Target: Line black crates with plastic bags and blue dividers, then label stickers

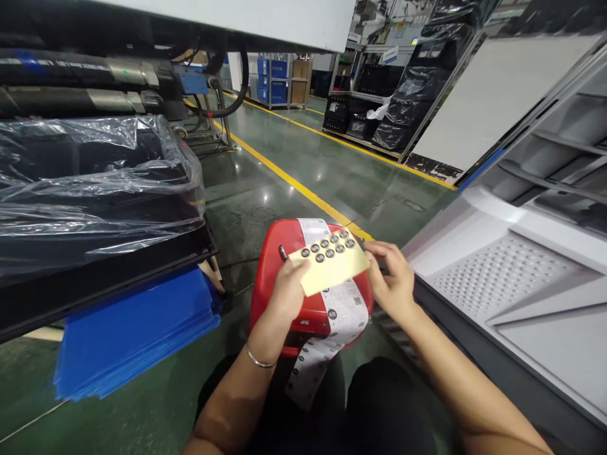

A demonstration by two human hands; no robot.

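My left hand (289, 287) grips the lower left corner of a pale yellow sticker sheet (332, 268), thumb on top. Two rows of round black stickers run along the sheet's upper part. At its right edge, my right hand (391, 278) is closed, with thumb and fingers pinched at the sheet's corner. Below the sheet is a red stool (272, 278). A long white printed label strip (348, 309) lies across the seat and hangs over its near side toward my knees. The dark end of a pen-like object (282, 251) shows beside my left hand.
On the left, clear plastic film (95, 170) covers black panels, with blue sheets (142, 328) stacked below. A large grey-white moulded panel (512, 278) stands close on my right. A yellow floor line (284, 177) runs past the stool; racks with black crates (365, 101) stand behind.
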